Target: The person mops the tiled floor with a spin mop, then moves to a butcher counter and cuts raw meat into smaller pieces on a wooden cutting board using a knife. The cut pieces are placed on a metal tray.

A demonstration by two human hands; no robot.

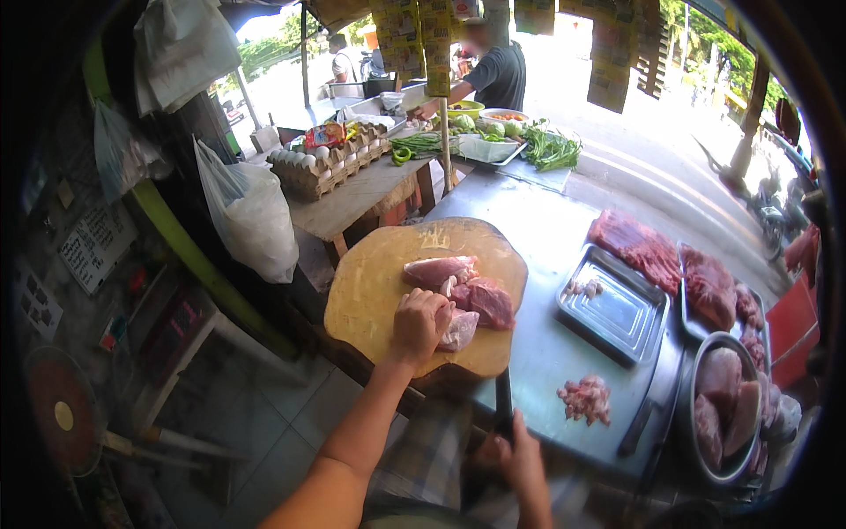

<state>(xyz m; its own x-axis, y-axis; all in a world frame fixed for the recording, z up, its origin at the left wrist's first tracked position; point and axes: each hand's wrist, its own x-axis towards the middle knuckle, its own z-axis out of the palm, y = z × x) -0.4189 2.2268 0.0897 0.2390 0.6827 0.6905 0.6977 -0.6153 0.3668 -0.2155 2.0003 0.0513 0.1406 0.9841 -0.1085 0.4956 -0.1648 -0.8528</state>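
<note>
Several chunks of raw pink and red meat (490, 301) lie together on a thick round wooden chopping board (370, 264). My left hand (421, 324) is closed, its curled fingers gripping the edge of a piece of raw meat (459, 331) at the near side of the pile. Below the board's right edge, my right hand (523, 460) is wrapped round the handle of a knife (504, 395). Its dark blade points away from me beside the board, apart from the meat.
On the metal table (538, 353) to the right are a steel tray (617, 309), small meat scraps (585, 399), another knife (641, 428), a large meat slab (636, 249) and a bowl of meat (724, 414). Egg trays (322, 169) stand behind left. A person (500, 75) stands beyond the vegetables.
</note>
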